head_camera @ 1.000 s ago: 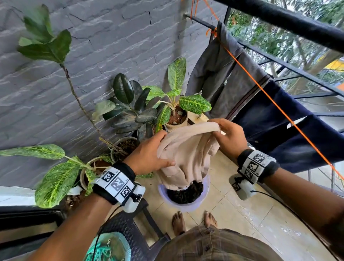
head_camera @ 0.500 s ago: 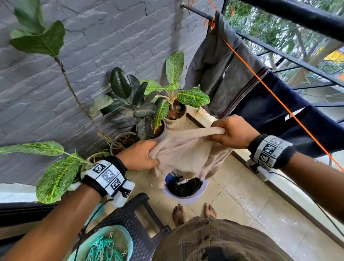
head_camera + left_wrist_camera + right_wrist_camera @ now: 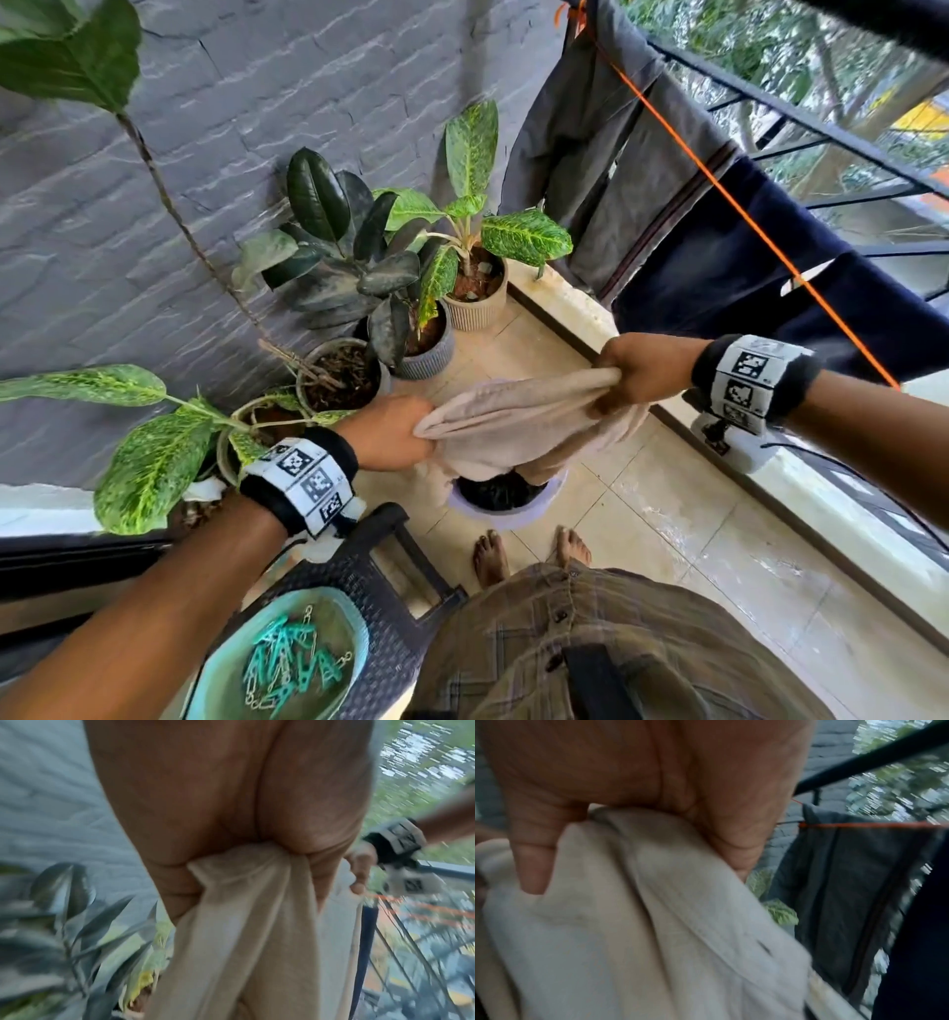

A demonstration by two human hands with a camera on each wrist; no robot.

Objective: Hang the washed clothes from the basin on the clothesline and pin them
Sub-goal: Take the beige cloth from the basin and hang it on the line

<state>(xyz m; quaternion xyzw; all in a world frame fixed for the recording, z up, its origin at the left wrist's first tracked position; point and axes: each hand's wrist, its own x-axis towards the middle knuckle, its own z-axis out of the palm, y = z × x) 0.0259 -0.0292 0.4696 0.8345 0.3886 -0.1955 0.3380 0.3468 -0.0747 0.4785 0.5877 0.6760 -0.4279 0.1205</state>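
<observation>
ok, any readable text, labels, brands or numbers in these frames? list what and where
None readable.
Left wristband: black-and-white square marker codes, no letters or digits.
Right wristband: the same kind of codes; blurred in the left wrist view.
Navy garment on the line: a white mark, no legible wording.

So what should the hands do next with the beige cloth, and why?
Probably lift the beige cloth up and right onto the orange clothesline. The left hand and right hand grip its top edge stretched out, but it hangs over the basin, below the line, not yet draped or pinned.
</observation>
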